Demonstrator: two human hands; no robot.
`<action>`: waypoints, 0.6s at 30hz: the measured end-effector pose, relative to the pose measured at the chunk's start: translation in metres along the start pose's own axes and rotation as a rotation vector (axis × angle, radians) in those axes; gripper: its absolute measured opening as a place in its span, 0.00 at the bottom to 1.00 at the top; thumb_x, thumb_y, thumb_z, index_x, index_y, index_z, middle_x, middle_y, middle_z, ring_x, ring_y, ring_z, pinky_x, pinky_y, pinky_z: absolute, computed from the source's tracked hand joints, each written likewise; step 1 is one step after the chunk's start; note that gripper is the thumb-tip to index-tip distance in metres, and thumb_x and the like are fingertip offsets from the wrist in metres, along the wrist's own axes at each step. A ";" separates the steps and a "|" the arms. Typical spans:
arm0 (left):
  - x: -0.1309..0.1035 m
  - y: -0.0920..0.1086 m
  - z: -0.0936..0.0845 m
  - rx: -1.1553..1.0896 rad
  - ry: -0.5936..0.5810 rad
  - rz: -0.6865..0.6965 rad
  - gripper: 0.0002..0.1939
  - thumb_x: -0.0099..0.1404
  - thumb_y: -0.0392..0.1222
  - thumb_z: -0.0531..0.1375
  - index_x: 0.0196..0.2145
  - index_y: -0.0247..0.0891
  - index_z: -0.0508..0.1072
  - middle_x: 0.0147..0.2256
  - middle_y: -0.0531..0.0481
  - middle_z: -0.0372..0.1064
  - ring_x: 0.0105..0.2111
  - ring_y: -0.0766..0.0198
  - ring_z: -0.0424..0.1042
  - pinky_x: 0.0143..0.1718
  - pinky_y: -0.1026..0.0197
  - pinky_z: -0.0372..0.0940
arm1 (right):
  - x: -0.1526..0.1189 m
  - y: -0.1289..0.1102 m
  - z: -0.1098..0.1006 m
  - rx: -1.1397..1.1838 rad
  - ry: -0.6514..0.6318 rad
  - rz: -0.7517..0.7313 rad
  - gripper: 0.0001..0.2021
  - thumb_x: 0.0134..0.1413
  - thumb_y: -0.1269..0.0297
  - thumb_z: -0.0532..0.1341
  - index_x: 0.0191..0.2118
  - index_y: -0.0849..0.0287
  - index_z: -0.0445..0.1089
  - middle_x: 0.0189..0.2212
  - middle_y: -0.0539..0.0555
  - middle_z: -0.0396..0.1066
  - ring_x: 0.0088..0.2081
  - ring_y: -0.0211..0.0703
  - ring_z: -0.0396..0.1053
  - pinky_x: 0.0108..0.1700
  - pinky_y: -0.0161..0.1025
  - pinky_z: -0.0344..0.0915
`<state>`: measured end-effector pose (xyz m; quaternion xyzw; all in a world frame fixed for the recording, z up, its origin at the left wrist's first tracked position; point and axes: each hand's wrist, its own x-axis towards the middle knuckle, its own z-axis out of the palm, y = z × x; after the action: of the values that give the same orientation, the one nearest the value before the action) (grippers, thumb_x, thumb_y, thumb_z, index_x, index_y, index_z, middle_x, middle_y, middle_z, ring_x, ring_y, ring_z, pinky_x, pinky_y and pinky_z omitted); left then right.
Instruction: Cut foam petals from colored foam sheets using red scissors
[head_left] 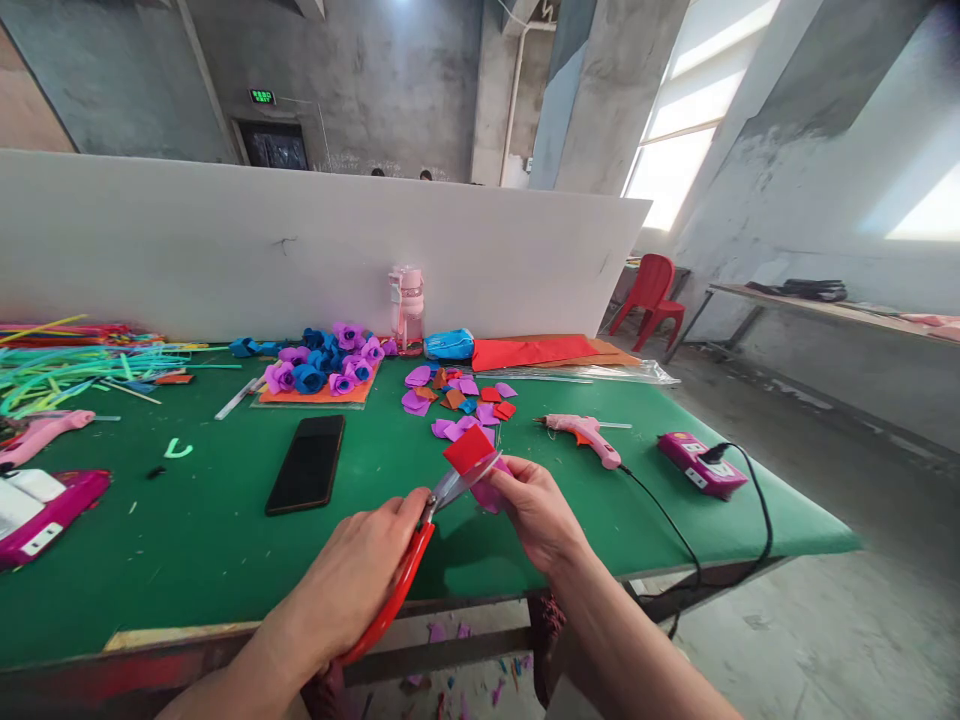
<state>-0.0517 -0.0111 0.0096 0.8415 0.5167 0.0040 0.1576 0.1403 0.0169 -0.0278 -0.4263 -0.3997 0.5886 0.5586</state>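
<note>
My left hand (373, 560) is closed around red-handled scissors (401, 590), whose blades stand apart and point up to the right. Between finger and thumb of my right hand (534, 505) are pieces of paper, a red square (469, 450) and a purple piece (490, 496). The blades lie across these pieces just above the table's front part. Right behind them lies a scatter of cut purple petals (450, 428), with red, brown and blue bits among them.
On the green table (210, 540) lie a black phone (306, 465), a pink glue gun (589, 432), a magenta power strip (701, 465) with a cable, purple and blue paper flowers (322, 362), a pink bottle (407, 310) and red paper (532, 351). A white board (225, 250) stands behind.
</note>
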 end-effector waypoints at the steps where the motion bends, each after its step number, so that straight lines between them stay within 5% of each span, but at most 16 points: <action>1: 0.000 0.001 -0.001 0.001 -0.006 -0.008 0.20 0.63 0.30 0.46 0.52 0.42 0.57 0.41 0.45 0.70 0.36 0.60 0.73 0.34 0.63 0.62 | 0.000 0.000 0.000 0.000 0.001 0.002 0.14 0.38 0.56 0.68 0.21 0.63 0.72 0.16 0.48 0.61 0.21 0.32 0.50 0.25 0.34 0.46; 18: -0.003 -0.001 0.003 0.010 0.008 0.019 0.12 0.64 0.29 0.44 0.41 0.43 0.58 0.32 0.51 0.69 0.22 0.66 0.66 0.22 0.64 0.49 | 0.000 -0.007 -0.008 -0.022 -0.102 0.050 0.16 0.37 0.54 0.70 0.24 0.64 0.74 0.18 0.50 0.65 0.21 0.32 0.54 0.26 0.34 0.48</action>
<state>-0.0535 -0.0141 0.0065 0.8472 0.5092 0.0062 0.1513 0.1500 0.0171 -0.0237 -0.4117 -0.4234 0.6188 0.5180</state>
